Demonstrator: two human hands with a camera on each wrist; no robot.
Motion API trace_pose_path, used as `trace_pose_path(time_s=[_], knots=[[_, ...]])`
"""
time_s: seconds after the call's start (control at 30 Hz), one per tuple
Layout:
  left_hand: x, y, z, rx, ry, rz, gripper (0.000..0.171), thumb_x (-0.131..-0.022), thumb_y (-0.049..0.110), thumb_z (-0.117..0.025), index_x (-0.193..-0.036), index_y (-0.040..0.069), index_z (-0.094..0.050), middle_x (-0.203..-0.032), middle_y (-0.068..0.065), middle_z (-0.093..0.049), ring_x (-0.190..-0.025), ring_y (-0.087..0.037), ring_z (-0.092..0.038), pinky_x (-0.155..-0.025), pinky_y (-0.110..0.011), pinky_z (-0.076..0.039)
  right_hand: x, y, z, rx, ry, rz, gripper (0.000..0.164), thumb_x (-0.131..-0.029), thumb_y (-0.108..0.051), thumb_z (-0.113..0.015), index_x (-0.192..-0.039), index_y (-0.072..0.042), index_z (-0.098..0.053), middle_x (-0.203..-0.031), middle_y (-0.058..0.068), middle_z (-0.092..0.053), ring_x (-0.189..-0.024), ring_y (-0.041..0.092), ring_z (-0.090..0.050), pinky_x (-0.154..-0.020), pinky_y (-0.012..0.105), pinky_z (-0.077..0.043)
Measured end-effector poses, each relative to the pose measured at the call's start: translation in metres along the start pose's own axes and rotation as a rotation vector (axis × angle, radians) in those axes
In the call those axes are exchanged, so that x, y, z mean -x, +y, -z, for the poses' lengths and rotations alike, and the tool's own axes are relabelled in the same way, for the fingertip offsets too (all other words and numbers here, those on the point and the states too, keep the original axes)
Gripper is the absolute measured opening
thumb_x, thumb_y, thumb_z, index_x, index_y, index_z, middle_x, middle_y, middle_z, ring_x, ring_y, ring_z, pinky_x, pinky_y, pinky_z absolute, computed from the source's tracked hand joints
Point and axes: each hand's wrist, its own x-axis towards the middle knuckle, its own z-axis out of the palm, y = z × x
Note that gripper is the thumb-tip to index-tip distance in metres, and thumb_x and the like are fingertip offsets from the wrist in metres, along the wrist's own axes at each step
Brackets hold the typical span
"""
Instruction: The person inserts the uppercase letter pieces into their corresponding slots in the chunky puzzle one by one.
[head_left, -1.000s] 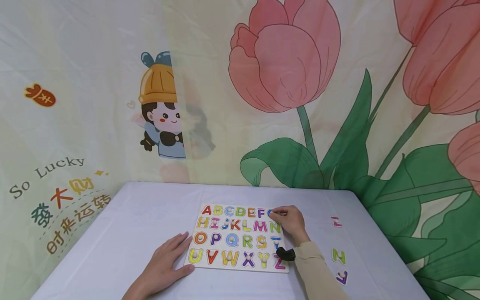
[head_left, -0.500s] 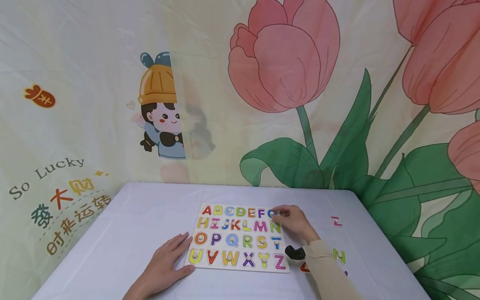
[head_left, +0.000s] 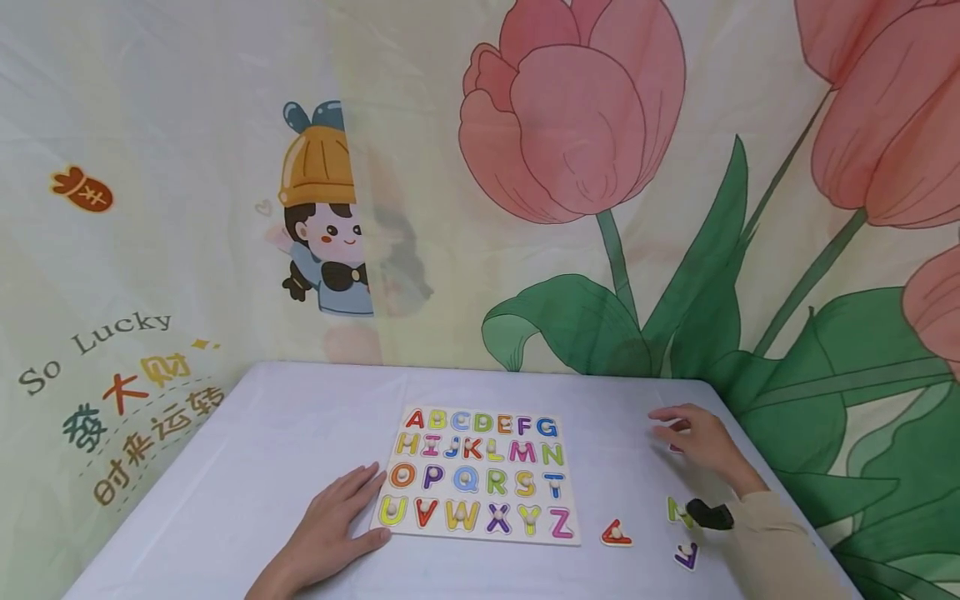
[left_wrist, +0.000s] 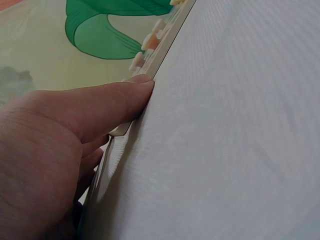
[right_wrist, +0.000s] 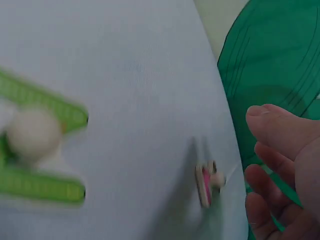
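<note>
A wooden alphabet puzzle board (head_left: 476,475) with coloured letters lies in the middle of the table. My left hand (head_left: 352,512) lies flat on the table, and its thumb (left_wrist: 115,100) presses against the board's left edge (left_wrist: 162,42). My right hand (head_left: 678,427) hovers at the right side of the table over a small pink letter piece (head_left: 675,448). In the right wrist view the pink piece (right_wrist: 206,186) stands apart from the loosely curved fingers (right_wrist: 280,135), which hold nothing.
Loose pieces lie right of the board: a red A (head_left: 616,533), a green N (head_left: 676,510) and a purple V (head_left: 686,555). The white table (head_left: 285,433) ends at a printed cloth backdrop (head_left: 570,167). The table's right edge is close to my right hand.
My right hand left the board's upper right corner and moved right to the pink piece. The red A, hidden before by my arm, now shows. The left hand stayed still.
</note>
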Motion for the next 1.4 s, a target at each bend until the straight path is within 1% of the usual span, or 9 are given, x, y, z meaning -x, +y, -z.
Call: trace_pose_path(time_s=[0.07,0.13,0.27,0.53,0.7,0.83,0.97,1.23,1.4], knots=[[0.000,-0.002,-0.001,0.003,-0.001,0.007,0.088,-0.089,0.066,-0.074,-0.160,0.019,-0.051,-0.168,-0.006,-0.043,-0.156,-0.037,-0.034,-0.122,-0.068,-0.028,0.005,0.016,0.007,0.029,0.006,-0.005,0.026,-0.098,-0.014,-0.078,-0.121,-0.003,-0.078,-0.124,0.022,-0.070,-0.099,0.032,-0.068,-0.071,0.024,-0.059],[0.001,-0.003,-0.002,0.003,-0.001,0.009,0.088,-0.089,0.066,-0.073,-0.160,0.019,-0.051,-0.168,-0.006,-0.043,-0.157,-0.037,-0.034,-0.122,-0.068,-0.028,0.010,0.029,0.010,0.060,0.005,0.002,0.024,-0.097,-0.016,-0.079,-0.118,-0.003,-0.079,-0.120,0.020,-0.072,-0.099,0.032,-0.069,-0.075,0.023,-0.058],[0.002,-0.005,-0.004,0.003,0.001,0.010,0.088,-0.089,0.067,-0.073,-0.160,0.018,-0.051,-0.168,-0.006,-0.043,-0.157,-0.037,-0.034,-0.122,-0.068,-0.029,0.016,0.044,0.011,0.081,-0.003,0.008,0.026,-0.096,-0.021,-0.082,-0.117,-0.006,-0.080,-0.116,0.013,-0.075,-0.104,0.031,-0.068,-0.083,0.026,-0.059],[0.000,-0.004,-0.005,0.005,-0.009,0.007,0.088,-0.090,0.069,-0.071,-0.160,0.019,-0.050,-0.169,-0.006,-0.042,-0.157,-0.037,-0.033,-0.122,-0.068,-0.028,0.019,0.058,0.005,0.071,-0.016,-0.051,0.027,-0.097,-0.025,-0.080,-0.117,-0.006,-0.080,-0.114,0.012,-0.072,-0.104,0.030,-0.066,-0.080,0.024,-0.057],[-0.002,-0.001,-0.005,0.008,-0.017,0.018,0.089,-0.089,0.067,-0.073,-0.160,0.019,-0.050,-0.169,-0.005,-0.041,-0.157,-0.036,-0.032,-0.123,-0.068,-0.028,0.020,0.053,0.005,0.086,0.006,-0.064,0.025,-0.096,-0.024,-0.082,-0.111,-0.005,-0.081,-0.109,0.012,-0.072,-0.099,0.027,-0.065,-0.076,0.024,-0.056],[-0.002,0.000,-0.005,0.001,-0.029,0.032,0.089,-0.089,0.067,-0.073,-0.161,0.020,-0.050,-0.169,-0.004,-0.041,-0.158,-0.035,-0.032,-0.123,-0.068,-0.027,0.023,0.037,0.003,0.091,0.025,-0.063,0.022,-0.095,-0.023,-0.083,-0.111,-0.007,-0.082,-0.108,0.010,-0.073,-0.096,0.023,-0.063,-0.073,0.024,-0.054],[-0.002,0.000,-0.004,0.001,-0.023,0.030,0.088,-0.089,0.066,-0.074,-0.161,0.020,-0.050,-0.169,-0.004,-0.041,-0.157,-0.035,-0.032,-0.123,-0.067,-0.027,0.028,0.007,-0.004,0.069,0.015,-0.065,0.019,-0.095,-0.021,-0.083,-0.112,-0.013,-0.083,-0.106,0.004,-0.074,-0.093,0.019,-0.062,-0.070,0.023,-0.053],[-0.001,-0.002,-0.003,-0.005,0.002,0.001,0.086,-0.091,0.065,-0.073,-0.161,0.020,-0.050,-0.169,-0.004,-0.041,-0.157,-0.035,-0.033,-0.123,-0.066,-0.028,0.055,-0.070,-0.039,-0.010,-0.058,-0.093,0.015,-0.088,-0.021,-0.088,-0.103,-0.019,-0.085,-0.094,-0.006,-0.071,-0.088,0.014,-0.063,-0.071,0.023,-0.055],[-0.001,-0.004,-0.004,-0.009,0.012,-0.011,0.086,-0.091,0.065,-0.072,-0.161,0.020,-0.050,-0.169,-0.004,-0.041,-0.157,-0.035,-0.033,-0.123,-0.066,-0.028,0.068,-0.102,-0.062,-0.036,-0.091,-0.135,0.015,-0.083,-0.020,-0.092,-0.095,-0.028,-0.086,-0.085,-0.011,-0.066,-0.085,0.012,-0.060,-0.071,0.022,-0.054]])
